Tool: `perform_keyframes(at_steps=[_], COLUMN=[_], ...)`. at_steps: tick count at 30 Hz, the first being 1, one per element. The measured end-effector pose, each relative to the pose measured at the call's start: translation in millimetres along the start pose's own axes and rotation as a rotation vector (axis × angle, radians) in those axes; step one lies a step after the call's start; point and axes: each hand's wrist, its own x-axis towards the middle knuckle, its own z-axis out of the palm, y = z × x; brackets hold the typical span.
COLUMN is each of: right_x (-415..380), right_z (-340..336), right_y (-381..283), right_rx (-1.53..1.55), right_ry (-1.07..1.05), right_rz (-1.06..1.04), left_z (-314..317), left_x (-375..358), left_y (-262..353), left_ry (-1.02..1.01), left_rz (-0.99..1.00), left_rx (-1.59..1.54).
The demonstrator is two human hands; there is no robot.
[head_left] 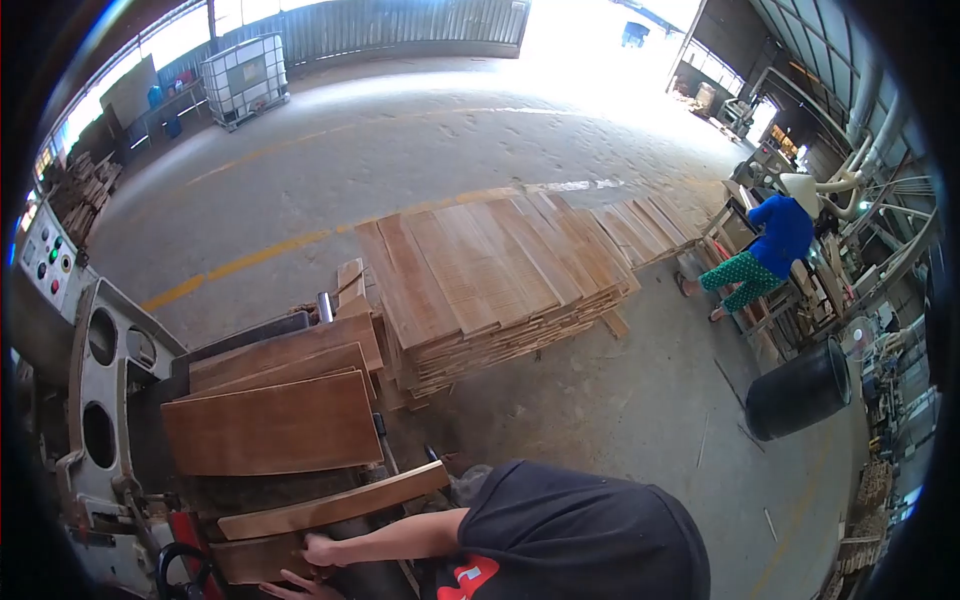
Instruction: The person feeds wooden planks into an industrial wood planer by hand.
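My right hand [320, 551] reaches in from the dark sleeve, its fingers curled against the face of a short brown wooden board [250, 560] at the bottom left. Just below it, my left hand [305, 588] shows spread fingers near the board's lower edge, partly cut off by the frame. Above this board a narrow plank [335, 500] lies at a slant, its pale edge showing. Wider reddish-brown boards [270, 425] rest overlapped on the machine bed beyond it.
A machine with a button panel [48, 252] stands left. Behind the boards is a tall stack of planks [480, 270]. A co-worker in blue [780, 235] bends at a bench on the right, near a black barrel [800, 390]. A white caged tank [245, 80] stands far back.
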Motion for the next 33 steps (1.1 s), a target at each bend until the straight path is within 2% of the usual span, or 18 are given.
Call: perform_keyframes(at_steps=[1,4,5,7,8,12,15,17,20,23,25,26,28,30,32,33], right_x=[5,49,71,50,34,-13,-34,-53,-68,-95,-150,-185,-235,-272,-316,-329], right_z=[4,33,51,33,20,-42,-74,-89,-99,-124,-156,-175,-217,-273,-316,-345], right_y=[0,15,32,19,14,26,38,27,18,12,-4,-15,-21,-19,-13,0], right_rx=[-0.015,-0.188,-0.318,-0.390,-0.425,-0.690,-0.511,-0.515,-0.636,-0.897,-1.148,-1.303,-1.346,-1.185,-0.812,-0.838], right_ry=[-0.032,0.104,0.340,0.195,0.117,-0.297,-0.430,-0.439,-0.388,-0.341,-0.279,-0.238,-0.232,-0.194,0.128,0.181], right_rz=[-0.006,-0.191,-0.381,-0.569,-0.660,-1.140,-1.019,-0.940,-0.836,-0.812,-0.820,-0.827,-0.846,-0.723,-0.670,-0.487], left_z=[2,6,9,10,2,0,-1,-4,-11,-41,-85,-99,-131,-152,-135,-125], left_x=[2,2,-1,-8,-12,-23,-24,-26,-39,-79,-101,-114,-161,-216,-222,-220], left_y=[-9,-21,-22,-26,-14,-7,-5,-5,17,88,122,110,58,6,28,43], left_ry=[0.023,0.046,0.059,0.098,0.051,0.060,0.050,0.010,0.110,-0.108,-0.468,-0.613,-0.805,-0.936,-0.994,-1.005], left_rz=[0.009,-0.090,-0.094,-0.106,-0.159,0.003,-0.020,-0.100,0.053,0.005,-0.294,-0.311,-0.336,-0.315,-0.342,-0.357], left_rx=[-0.024,-0.084,-0.082,-0.071,0.013,0.055,0.049,0.083,-0.010,-0.276,-0.487,-0.367,-0.195,-0.078,-0.045,-0.036])
